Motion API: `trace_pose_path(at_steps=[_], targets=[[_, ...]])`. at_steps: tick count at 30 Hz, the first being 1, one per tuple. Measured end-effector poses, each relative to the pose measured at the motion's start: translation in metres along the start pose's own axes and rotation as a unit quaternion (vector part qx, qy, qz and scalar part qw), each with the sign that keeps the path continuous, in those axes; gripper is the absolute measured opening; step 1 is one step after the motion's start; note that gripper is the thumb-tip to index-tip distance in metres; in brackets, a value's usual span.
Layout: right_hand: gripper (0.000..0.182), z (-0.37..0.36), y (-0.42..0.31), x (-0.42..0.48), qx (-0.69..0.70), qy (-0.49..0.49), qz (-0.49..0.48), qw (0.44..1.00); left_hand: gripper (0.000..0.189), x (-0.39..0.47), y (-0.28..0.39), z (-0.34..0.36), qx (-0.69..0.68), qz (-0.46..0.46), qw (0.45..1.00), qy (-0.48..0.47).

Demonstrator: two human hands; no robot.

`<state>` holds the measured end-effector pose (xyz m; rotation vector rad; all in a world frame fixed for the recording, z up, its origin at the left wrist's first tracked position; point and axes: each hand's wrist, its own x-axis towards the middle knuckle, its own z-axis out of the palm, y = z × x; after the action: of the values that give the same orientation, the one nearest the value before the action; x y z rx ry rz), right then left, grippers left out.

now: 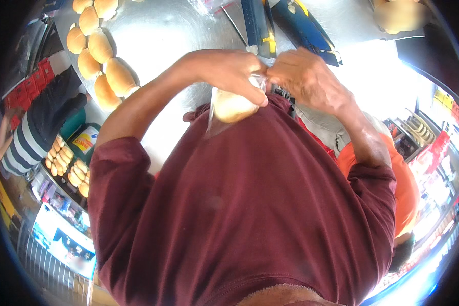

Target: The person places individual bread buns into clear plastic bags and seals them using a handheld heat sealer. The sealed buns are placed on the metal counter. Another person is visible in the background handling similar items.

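My left hand (239, 74) is closed around the gathered neck of a clear plastic bag (211, 120), which hangs against my dark red shirt. Inside the bag is a pale golden bread roll (233, 107). Close beside it, my right hand (308, 78) has its fingers curled near the bag's neck; whether they pinch the plastic is hidden. Just beyond both hands stand blue metal devices with yellow parts, one upright (257, 26) and one slanted (306, 28). Several loose bread rolls (100, 46) lie in rows on the steel table (157, 34) at the upper left.
A person in a striped top (26, 141) stands at the left, near trays of rolls (59, 157) and red crates (28, 88). Another person in an orange shirt (399, 183) is close on the right. Clear plastic (210, 5) lies at the table's far side.
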<state>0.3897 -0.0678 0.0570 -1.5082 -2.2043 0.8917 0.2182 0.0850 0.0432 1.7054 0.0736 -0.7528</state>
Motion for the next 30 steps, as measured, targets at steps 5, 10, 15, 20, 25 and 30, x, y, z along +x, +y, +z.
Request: trace_pose_path(at_steps=[5,10,15,20,25,30], targets=[[0.022,0.032,0.06,-0.002,0.067,0.122,0.14,0.98,0.056,0.045,-0.009,0.008,0.418,-0.114,0.855,0.286],[0.026,0.041,0.097,0.005,0.119,0.101,0.191,0.969,0.058,0.065,-0.019,-0.006,0.485,-0.147,0.807,0.302],[0.033,0.102,0.162,-0.008,0.191,0.058,0.121,0.972,0.067,0.102,-0.075,0.012,0.496,-0.149,0.791,0.325],[0.034,0.11,0.153,0.003,0.111,-0.057,0.296,0.947,0.068,0.12,-0.12,0.031,0.457,-0.119,0.806,0.358],[0.064,0.079,0.105,0.02,0.169,0.267,0.334,0.888,0.044,0.113,-0.117,0.021,0.409,-0.221,0.863,0.198],[0.077,0.065,0.079,0.054,0.039,0.216,0.267,0.938,0.042,0.068,-0.122,0.008,0.297,-0.273,0.896,0.188]])
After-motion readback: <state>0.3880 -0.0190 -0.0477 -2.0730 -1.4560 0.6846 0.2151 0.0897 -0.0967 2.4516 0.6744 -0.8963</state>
